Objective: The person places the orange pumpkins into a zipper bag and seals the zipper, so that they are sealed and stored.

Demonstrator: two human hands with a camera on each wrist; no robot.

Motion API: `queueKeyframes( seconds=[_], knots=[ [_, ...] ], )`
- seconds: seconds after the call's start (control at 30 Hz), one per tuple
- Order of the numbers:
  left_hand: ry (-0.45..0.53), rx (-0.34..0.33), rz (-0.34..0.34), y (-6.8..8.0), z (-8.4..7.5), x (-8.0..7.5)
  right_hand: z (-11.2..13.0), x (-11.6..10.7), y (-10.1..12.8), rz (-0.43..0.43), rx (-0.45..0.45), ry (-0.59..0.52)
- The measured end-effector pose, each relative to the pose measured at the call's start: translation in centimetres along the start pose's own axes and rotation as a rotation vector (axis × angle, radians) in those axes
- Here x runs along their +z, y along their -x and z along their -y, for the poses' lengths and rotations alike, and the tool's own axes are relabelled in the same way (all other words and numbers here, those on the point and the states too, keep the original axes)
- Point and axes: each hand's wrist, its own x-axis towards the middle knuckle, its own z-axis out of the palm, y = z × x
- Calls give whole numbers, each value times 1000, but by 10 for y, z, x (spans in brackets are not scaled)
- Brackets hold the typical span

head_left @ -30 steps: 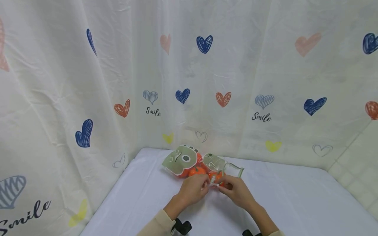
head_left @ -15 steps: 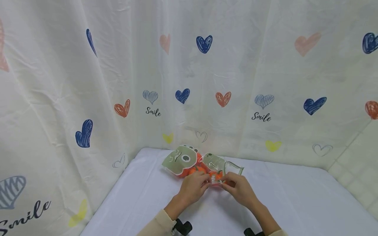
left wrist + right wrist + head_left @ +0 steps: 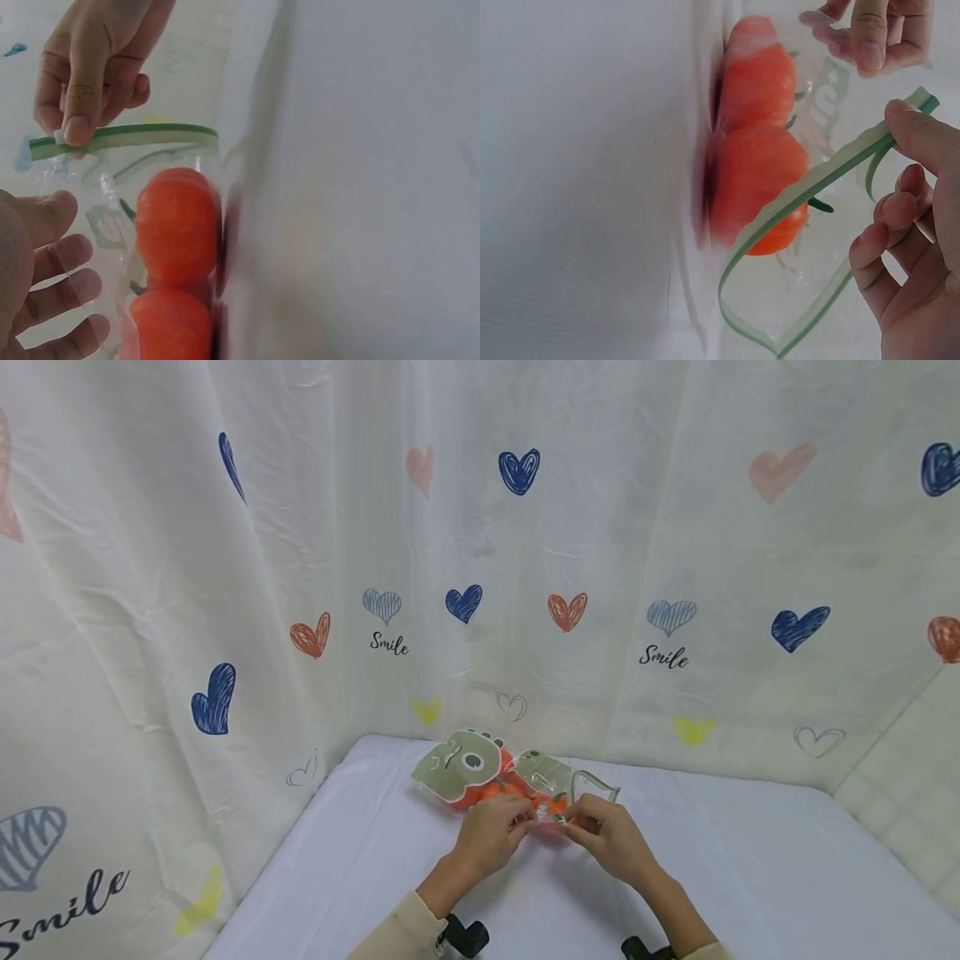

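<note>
A clear zip bag point(image 3: 546, 770) printed in green lies on its side, with orange pumpkin-like pieces point(image 3: 178, 225) with green stems inside. My left hand point(image 3: 486, 839) pinches the bag's near side; its index finger is hidden in the left wrist view. Opposite it, my right hand point(image 3: 611, 843) pinches the green zip strip point(image 3: 817, 176), thumb over a small white slider point(image 3: 60, 137). The strip curves in a loop in the right wrist view. To the left is a green cartoon-animal face point(image 3: 457, 768) on clear plastic; I cannot tell whether it belongs to a second bag.
White cloth point(image 3: 750, 868) covers the table. Behind it hangs a pale curtain point(image 3: 600, 527) printed with hearts and "Smile". Black wrist devices point(image 3: 467, 938) sit under both forearms. More orange pieces point(image 3: 501, 791) lie beside my left hand.
My right hand has shifted slightly right along the bag's edge, widening the space between the hands. More of the orange pieces shows there. My left hand has hardly moved.
</note>
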Motion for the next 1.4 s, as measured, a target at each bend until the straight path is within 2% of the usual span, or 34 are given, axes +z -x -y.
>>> queueKeyframes(
  seconds=[0.2, 0.63, 0.9, 1.03, 1.23, 1.4],
  knots=[
    [17, 15, -28, 0, 2, -1, -2, -1, 1, 0, 13, 19],
    [13, -21, -2, -1, 1, -1, -6, -3, 3, 22, 120, 92],
    [-1, -7, -6, -2, 1, -2, -11, -4, 4, 9, 94, 106],
    [20, -4, -10, -3, 3, -4, -11, -5, 4, 9, 103, 114],
    [47, -6, -9, -3, 6, -6, -15, -6, 6, -12, 71, 116],
    [65, 19, -28, -4, 10, -8, -20, -7, 7, -2, 79, 127]
  ],
)
